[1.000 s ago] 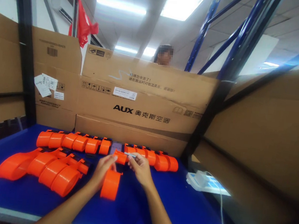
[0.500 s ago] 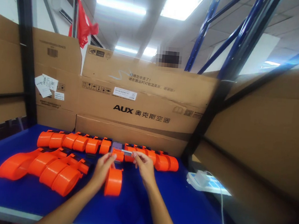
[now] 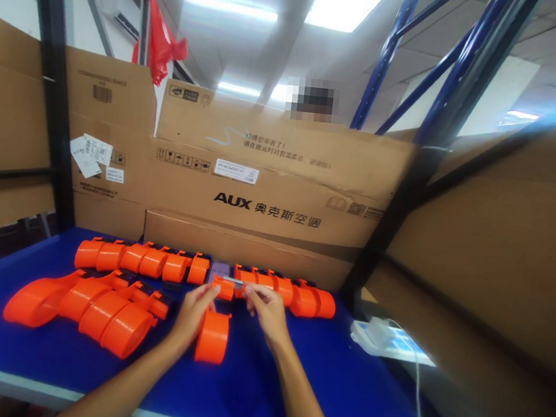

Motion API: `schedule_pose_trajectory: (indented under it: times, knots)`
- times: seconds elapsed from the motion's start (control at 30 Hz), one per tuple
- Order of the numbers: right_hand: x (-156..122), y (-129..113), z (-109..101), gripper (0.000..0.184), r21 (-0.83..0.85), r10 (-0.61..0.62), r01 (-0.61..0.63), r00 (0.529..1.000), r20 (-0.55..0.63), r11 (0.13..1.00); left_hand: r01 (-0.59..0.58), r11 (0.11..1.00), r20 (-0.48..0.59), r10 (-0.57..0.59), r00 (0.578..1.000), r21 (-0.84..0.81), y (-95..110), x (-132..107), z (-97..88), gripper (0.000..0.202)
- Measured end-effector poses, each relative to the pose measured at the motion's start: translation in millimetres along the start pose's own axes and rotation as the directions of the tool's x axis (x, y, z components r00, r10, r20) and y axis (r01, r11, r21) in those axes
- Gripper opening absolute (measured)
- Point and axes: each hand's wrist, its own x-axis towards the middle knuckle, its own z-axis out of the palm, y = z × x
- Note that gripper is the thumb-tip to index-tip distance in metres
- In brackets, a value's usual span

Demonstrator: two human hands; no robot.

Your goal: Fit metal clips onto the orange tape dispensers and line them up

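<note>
My left hand (image 3: 198, 306) is closed around an orange plastic part whose wide ring end (image 3: 212, 338) hangs below the fingers. Its upper end shows near the fingertips. Between the thumb and fingers of my right hand (image 3: 265, 304) is a thin silver-grey strip (image 3: 233, 282), its left end against the top of the orange part. The strip's exact kind is too small to make out. Similar orange ring-shaped parts with black pieces stand in a back row (image 3: 153, 263) behind my hands, and more of them (image 3: 124, 330) lie to the left.
A blue table surface (image 3: 338, 398) lies under everything. Cardboard panels (image 3: 265, 240) wall the back and sides, beside dark metal posts. A white power strip (image 3: 393, 342) with a cable sits at the right. A small purplish-grey item (image 3: 219, 270) is at the back. Behind the cardboard is a person.
The view has shifted slightly, moving the scene a little to the right. Both hands keep nearly the same pose, with the strip still at the orange part.
</note>
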Motion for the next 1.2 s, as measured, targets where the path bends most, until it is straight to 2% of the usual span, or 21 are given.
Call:
schedule_pose_trajectory:
  times: [0.37,0.63,0.87,1.1,1.2]
  knots:
    - [-2.2,-2.5,1.0,0.037,-0.042,0.011,-0.007,0.994,0.104,0.999,0.020,1.000,0.069,-0.021,0.997,0.017,1.6,-2.4,2.8,0.047]
    - [-3.4,-13.1,-3.4,0.038,-0.041,0.009,-0.003,0.988,0.152,0.999,0.043,0.999,0.036,-0.043,0.998,0.009,5.9,-2.9,3.2,0.045]
    - [-2.9,-15.4,-5.8,0.039,-0.075,-0.032,0.040,0.993,0.110,0.996,0.052,0.998,0.019,-0.052,0.998,-0.018,5.1,-1.7,3.1,0.044]
    - [-5.5,-14.1,3.4,0.033,-0.183,-0.121,0.129,0.991,0.058,0.975,0.041,0.997,0.015,-0.040,0.999,-0.063,6.5,-2.8,8.4,0.039]
    - [-6.6,-13.7,6.9,0.029,-0.321,-0.178,0.179,0.984,0.034,0.930,0.030,0.994,-0.005,-0.031,1.000,-0.106,8.4,-2.4,7.9,0.040]
